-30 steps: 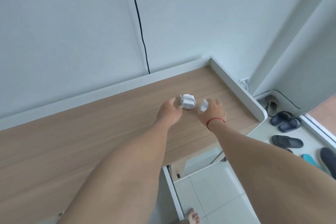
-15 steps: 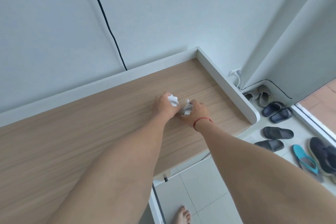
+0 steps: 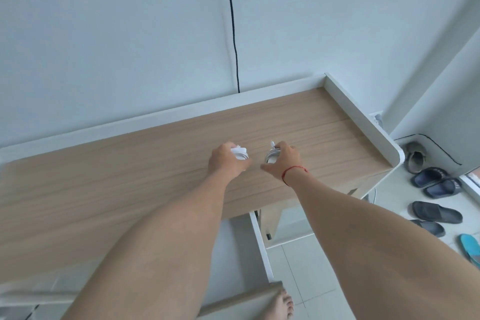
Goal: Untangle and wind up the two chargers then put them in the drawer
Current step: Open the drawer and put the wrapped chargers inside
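Down at the bottom, one bare foot point(image 3: 283, 304) stands on the white floor tiles. Just beside it is the drawer point(image 3: 261, 247), pulled out from under the desk point(image 3: 104, 189). One drawer is open. Its wood-colour front is near the foot and its white side wall runs back toward the desk. The arms hide part of its inside, and the part that shows is pale grey.

Two bare arms reach out long and straight over the desk, side by side. The left hand point(image 3: 226, 161) is palm down, with its fingers curled round a white charger point(image 3: 240, 154) that has its wire wound in loops. The right hand point(image 3: 284, 162) has a red string point(image 3: 294, 171) on the wrist. Its fingers curl over the other charger point(image 3: 270, 158), a small wound-up white bundle. The hands are near each other but not touching. That makes two hands and two chargers, one in each hand. Both chargers are over the middle of the wood top, well apart from the drawer. I cannot tell if they touch the wood.

On the floor to the right lie slippers point(image 3: 436, 212). I can count six: one grey, two dark blue, two black, one bright blue.

Far back, one thin black cable point(image 3: 233, 34) runs down the white wall to the back of the desk
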Demonstrator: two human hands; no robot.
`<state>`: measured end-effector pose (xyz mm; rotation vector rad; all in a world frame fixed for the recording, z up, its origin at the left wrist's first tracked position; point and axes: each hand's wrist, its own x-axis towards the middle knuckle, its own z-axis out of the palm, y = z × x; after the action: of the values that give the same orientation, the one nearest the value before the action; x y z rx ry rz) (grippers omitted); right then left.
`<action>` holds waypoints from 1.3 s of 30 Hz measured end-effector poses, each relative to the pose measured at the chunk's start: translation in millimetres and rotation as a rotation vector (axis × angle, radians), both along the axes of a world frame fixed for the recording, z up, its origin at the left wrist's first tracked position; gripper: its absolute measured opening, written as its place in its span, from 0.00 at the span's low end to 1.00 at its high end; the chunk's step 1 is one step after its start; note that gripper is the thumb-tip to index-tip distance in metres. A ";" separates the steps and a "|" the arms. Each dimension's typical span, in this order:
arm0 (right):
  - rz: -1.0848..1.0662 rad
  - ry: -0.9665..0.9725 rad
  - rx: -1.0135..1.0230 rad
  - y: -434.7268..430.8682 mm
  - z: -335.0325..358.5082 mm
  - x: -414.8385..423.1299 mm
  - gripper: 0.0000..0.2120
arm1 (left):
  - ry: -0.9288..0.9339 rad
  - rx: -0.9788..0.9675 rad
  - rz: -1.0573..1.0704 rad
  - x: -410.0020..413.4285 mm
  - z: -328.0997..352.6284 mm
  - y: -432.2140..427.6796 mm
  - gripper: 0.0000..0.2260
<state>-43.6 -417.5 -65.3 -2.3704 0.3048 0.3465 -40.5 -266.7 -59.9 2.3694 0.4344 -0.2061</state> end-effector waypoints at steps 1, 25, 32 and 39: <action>0.025 -0.001 0.010 13.2 3.8 -13.8 0.31 | 0.004 0.000 0.009 -17.1 3.5 12.8 0.23; 0.359 0.299 -0.146 166.4 -99.5 -201.6 0.32 | 0.338 -0.067 0.170 -240.8 -99.1 148.0 0.26; 0.372 0.352 -0.192 173.6 -132.9 -205.6 0.29 | 0.356 -0.092 0.194 -240.9 -127.8 154.3 0.25; 0.484 0.471 -0.090 169.8 -110.8 -193.8 0.28 | 0.485 -0.111 0.038 -236.4 -115.5 155.2 0.32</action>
<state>-237.4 -247.7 -176.1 -2.4068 -0.0508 1.1458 -276.8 -111.6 -175.3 2.1873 0.6732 -0.7755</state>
